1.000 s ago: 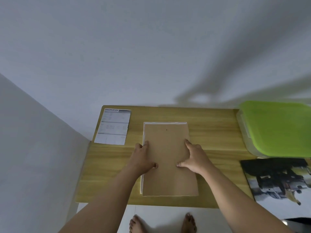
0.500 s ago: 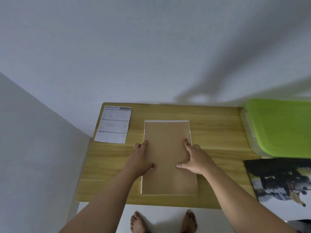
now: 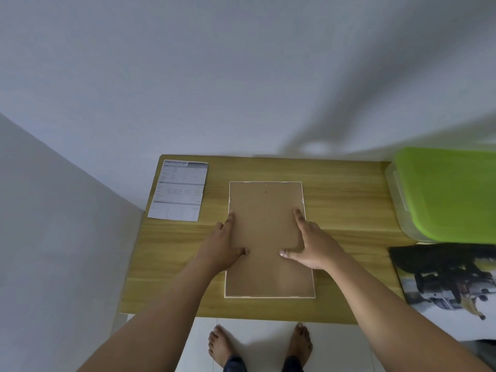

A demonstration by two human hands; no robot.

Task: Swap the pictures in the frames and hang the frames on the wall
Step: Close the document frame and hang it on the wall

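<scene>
both flat hands (image 3: 224,244) (image 3: 312,247) press the frame's backing board (image 3: 265,210) beside a "specification" sheet (image 3: 178,190).

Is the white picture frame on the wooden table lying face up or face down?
Face down: the white picture frame shows only its brown backing board, under the left hand and right hand.

A home – bare feet (image 3: 260,345) (tiled floor (image 3: 255,326)), wooden table (image 3: 343,189)
</scene>
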